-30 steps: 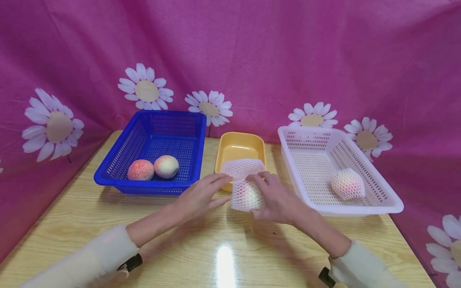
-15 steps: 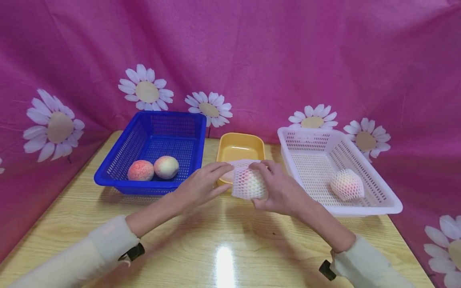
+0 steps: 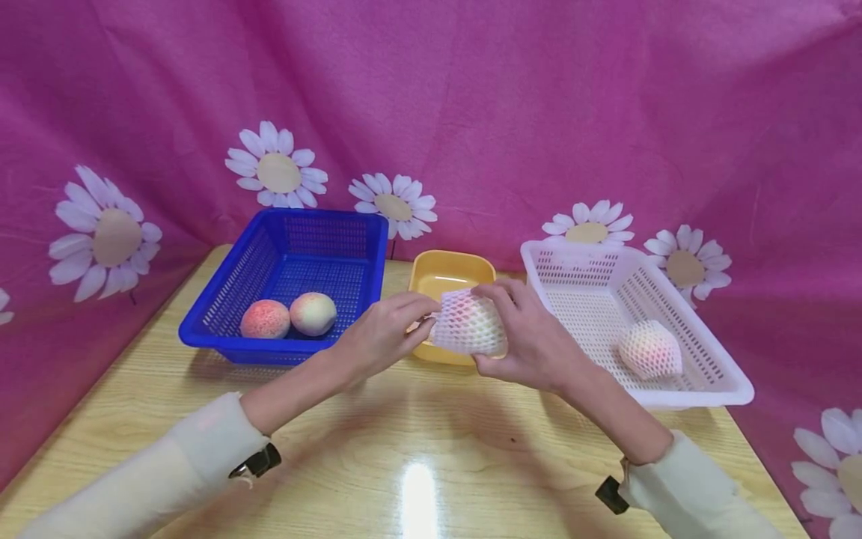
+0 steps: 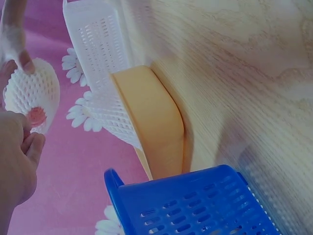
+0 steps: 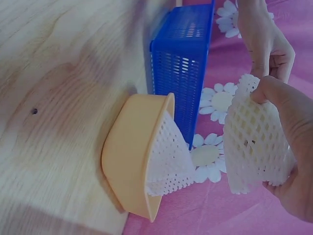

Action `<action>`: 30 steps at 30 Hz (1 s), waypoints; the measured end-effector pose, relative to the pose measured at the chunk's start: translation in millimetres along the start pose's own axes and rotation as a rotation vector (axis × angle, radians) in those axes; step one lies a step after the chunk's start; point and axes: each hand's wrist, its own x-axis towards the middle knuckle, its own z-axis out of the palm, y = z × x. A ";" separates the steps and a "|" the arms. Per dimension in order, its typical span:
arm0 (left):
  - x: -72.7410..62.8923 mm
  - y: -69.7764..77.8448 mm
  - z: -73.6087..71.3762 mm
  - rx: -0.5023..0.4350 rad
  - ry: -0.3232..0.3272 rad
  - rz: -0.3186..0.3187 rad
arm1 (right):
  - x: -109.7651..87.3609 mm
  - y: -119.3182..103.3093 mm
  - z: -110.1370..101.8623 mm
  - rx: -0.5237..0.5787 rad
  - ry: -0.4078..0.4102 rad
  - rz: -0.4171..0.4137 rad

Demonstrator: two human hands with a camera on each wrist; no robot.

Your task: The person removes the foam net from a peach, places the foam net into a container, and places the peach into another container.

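Note:
Above the front of the yellow tray (image 3: pixel 450 262), a peach (image 4: pixel 36 116) sits inside a white foam net sleeve (image 3: pixel 466 323). My right hand (image 3: pixel 539 338) grips the sleeved peach from the right, thumb below and fingers over the top. From the left, my left hand (image 3: pixel 384 329) pinches the sleeve's edge with curled fingers. Red peach skin shows at the sleeve's end in the left wrist view. Another foam net (image 5: pixel 168 161) lies in the yellow tray and sticks out past its rim; the hands mostly hide it in the head view.
On the left, a blue basket (image 3: pixel 269 352) holds two bare peaches, one redder (image 3: pixel 266 320) and one paler (image 3: pixel 313 313). A white basket (image 3: pixel 673 395) on the right contains a net-wrapped peach (image 3: pixel 649 349). A pink flowered cloth (image 3: pixel 471 135) hangs behind the table.
Both hands have risen slightly and moved away from me with the sleeved peach. The left fingers, straighter before, now curl at the sleeve's edge. The baskets have stayed put.

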 end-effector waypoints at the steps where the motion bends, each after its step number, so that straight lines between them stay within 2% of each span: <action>1: 0.2 -0.3 0.5 -0.005 0.007 0.006 | 0.2 0.1 -0.2 0.000 0.003 -0.005; 7: 2.3 0.8 1.2 -0.056 0.049 0.051 | 2.1 -0.7 -1.4 -0.009 0.030 -0.045; 12: 4.9 2.2 1.2 -0.126 0.056 0.058 | 3.5 -2.5 -3.4 -0.004 0.032 -0.049; 17: 5.2 2.7 1.5 -0.146 0.041 0.035 | 3.9 -3.1 -5.0 -0.004 0.025 -0.044; 24: 4.5 1.4 5.1 -0.254 0.023 -0.021 | 5.4 -2.5 -4.1 0.005 0.042 -0.064; 30: 5.2 0.3 8.3 -0.294 0.010 -0.049 | 6.0 -3.1 -1.7 0.018 0.053 -0.091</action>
